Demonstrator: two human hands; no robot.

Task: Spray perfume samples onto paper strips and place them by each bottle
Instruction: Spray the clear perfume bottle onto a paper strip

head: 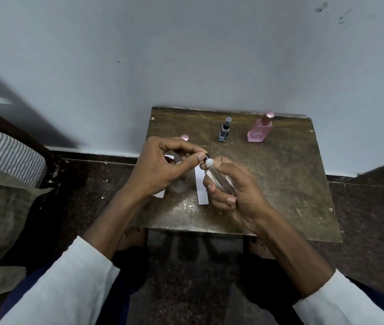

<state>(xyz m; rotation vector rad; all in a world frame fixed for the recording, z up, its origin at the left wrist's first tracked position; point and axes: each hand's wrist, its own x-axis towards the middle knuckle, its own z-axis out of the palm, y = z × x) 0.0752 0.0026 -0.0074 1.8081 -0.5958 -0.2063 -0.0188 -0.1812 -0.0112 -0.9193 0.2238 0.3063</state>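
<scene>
Head-worn camera looks steeply down, close over the small table against the wall.

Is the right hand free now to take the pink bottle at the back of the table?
Probably not yet. The right hand grips the clear bottle, so it is occupied. The path to the pink bottle looks open; only bare table lies between.

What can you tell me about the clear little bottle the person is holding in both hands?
The slim clear glass-like bottle is a narrow tube, see-through, with a white spray nozzle at its top. It is held above the worn brown table, tilted so the nozzle points up and to the left. The right hand wraps its fingers round the body; the left hand pinches something small and dark right at the nozzle, perhaps a cap. Whether any liquid is inside cannot be told.
</scene>
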